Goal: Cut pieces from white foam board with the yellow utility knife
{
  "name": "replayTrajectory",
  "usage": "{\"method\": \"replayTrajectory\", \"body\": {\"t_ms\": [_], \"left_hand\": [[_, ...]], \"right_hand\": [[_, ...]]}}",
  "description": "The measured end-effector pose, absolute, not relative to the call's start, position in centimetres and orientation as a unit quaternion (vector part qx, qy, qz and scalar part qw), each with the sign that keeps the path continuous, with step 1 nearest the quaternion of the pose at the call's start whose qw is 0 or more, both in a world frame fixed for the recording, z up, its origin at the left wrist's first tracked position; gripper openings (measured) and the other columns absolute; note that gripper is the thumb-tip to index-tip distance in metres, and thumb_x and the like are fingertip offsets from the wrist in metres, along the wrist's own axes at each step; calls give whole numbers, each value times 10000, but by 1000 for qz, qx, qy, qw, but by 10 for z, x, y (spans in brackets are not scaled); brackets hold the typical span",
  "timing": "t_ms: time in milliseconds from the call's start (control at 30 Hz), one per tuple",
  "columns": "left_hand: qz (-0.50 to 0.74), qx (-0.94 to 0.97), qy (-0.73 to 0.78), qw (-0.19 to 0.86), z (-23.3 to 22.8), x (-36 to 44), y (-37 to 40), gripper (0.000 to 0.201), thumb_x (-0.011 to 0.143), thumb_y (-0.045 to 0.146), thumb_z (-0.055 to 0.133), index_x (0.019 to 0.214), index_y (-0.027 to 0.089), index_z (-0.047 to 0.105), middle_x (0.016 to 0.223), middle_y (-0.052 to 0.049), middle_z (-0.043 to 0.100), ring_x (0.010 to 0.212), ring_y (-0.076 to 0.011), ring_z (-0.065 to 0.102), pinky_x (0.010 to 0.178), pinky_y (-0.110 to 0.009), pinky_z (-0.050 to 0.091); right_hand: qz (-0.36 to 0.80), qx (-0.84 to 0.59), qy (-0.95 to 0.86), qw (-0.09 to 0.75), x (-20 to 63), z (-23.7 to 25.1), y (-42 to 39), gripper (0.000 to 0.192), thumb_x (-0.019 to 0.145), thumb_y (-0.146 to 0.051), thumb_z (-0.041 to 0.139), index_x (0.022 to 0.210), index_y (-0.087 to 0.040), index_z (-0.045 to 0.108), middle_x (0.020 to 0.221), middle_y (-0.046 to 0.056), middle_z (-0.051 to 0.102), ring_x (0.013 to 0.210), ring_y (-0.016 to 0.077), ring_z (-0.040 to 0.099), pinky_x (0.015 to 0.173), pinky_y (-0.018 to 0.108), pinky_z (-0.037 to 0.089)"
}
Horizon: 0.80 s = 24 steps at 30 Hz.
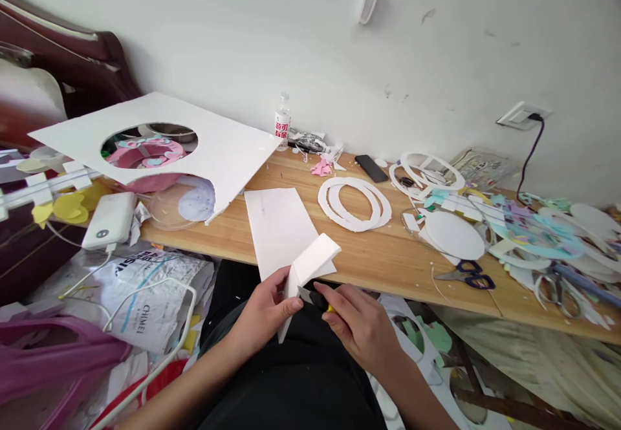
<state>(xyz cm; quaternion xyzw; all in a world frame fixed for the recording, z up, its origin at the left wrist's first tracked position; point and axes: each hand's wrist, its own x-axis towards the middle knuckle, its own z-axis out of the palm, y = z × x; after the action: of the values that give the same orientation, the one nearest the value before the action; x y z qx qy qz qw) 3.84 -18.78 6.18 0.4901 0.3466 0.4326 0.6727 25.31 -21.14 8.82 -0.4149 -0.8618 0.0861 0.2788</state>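
Observation:
My left hand (pixel 264 310) is closed around a folded strip of white foam board (pixel 315 255), thumb on the near side. One part of the strip points up to the right over the table edge, the other hangs down toward my lap. In my right hand (pixel 361 323) is a utility knife (pixel 317 299) with a black and yellow body. Its blade lies against or very close to the strip near the bend, beside my left thumb. Behind the strip a flat white sheet (pixel 276 216) rests on the wooden table. Two overlapping white rings (pixel 354 204) lie to its right.
A large white board (pixel 233 145) with a round cutout covers the left. At the back stand a bottle (pixel 282 123) and a phone (pixel 371 168). Scissors (pixel 468 275), a white disc (pixel 453 235) and scraps crowd the right. A power bank (pixel 109 220) with a cable sits left.

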Motion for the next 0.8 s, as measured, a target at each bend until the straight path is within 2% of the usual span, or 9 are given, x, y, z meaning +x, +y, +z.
{"method": "replayTrajectory", "body": {"t_ms": [200, 433, 567, 800], "left_hand": [[413, 521, 373, 646, 62, 37, -189, 746, 764, 627, 694, 1333, 164, 559, 1299, -128, 648, 1236, -339, 558, 1022, -416, 446], [399, 544, 383, 631, 60, 36, -191, 762, 769, 661, 662, 1320, 147, 550, 1280, -135, 649, 1208, -341, 564, 1029, -423, 429], [401, 549, 373, 631, 57, 36, -191, 745, 789, 639, 657, 1342, 155, 537, 1342, -135, 613, 1230, -337, 550, 1043, -421, 417], [416, 565, 380, 602, 51, 35, -194, 836, 711, 644, 724, 1371, 180, 505, 1345, -135, 610, 1257, -349, 531, 1060, -428, 411]], "right_hand": [[81, -415, -864, 273, 254, 90, -212, 391, 1026, -363, 404, 1337, -169, 540, 851, 63, 626, 763, 183, 600, 701, 294, 494], [91, -419, -863, 266, 255, 89, -214, 409, 1027, -383, 399, 1366, -191, 521, 841, 57, 624, 752, 185, 594, 692, 299, 481], [99, -420, -865, 257, 256, 89, -215, 401, 1023, -374, 418, 1363, -188, 520, 848, 53, 625, 752, 182, 590, 690, 302, 475], [81, -411, -874, 246, 256, 92, -215, 389, 1022, -353, 422, 1358, -185, 527, 846, 49, 627, 753, 177, 591, 683, 301, 475]]}}
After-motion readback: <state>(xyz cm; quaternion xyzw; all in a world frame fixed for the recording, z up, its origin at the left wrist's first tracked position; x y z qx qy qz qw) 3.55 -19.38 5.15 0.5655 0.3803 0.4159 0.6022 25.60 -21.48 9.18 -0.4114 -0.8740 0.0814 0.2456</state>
